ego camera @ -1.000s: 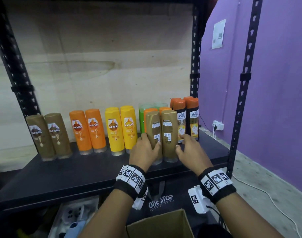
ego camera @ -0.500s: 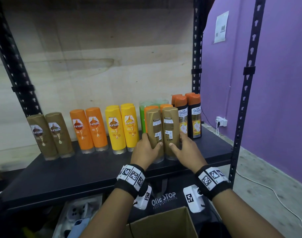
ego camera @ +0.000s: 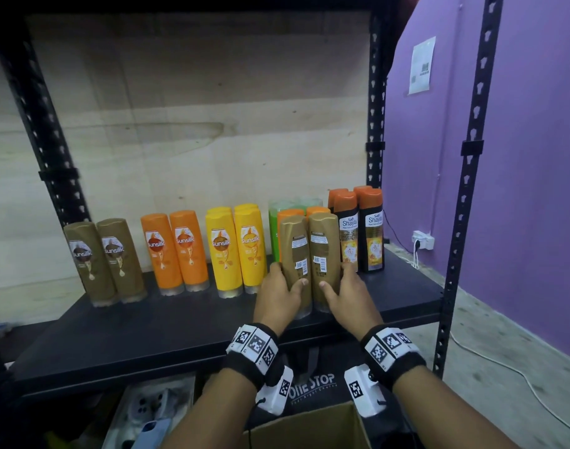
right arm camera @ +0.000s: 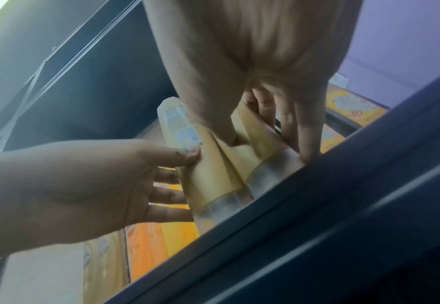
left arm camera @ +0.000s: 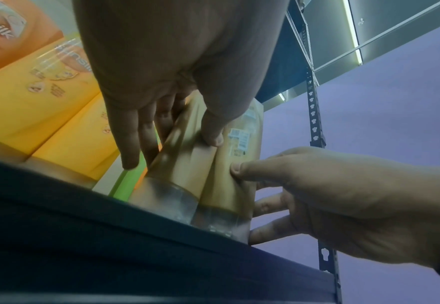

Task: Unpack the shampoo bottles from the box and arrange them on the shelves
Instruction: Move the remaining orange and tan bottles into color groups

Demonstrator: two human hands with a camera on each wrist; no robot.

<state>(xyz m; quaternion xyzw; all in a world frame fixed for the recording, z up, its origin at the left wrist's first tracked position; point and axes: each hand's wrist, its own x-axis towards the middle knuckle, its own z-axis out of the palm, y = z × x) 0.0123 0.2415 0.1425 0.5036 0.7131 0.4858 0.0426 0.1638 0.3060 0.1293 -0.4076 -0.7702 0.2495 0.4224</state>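
Our left hand (ego camera: 278, 294) and right hand (ego camera: 348, 294) each clasp one gold bottle (ego camera: 296, 264) (ego camera: 324, 257), upright on the shelf (ego camera: 180, 322), pressed together, likely squaring the pair against the row.

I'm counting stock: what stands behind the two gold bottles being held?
Behind the gold bottles, two orange caps show, and behind those a green bottle. The gold bottles and the hands cover their bodies and labels, so any further rows stay hidden.
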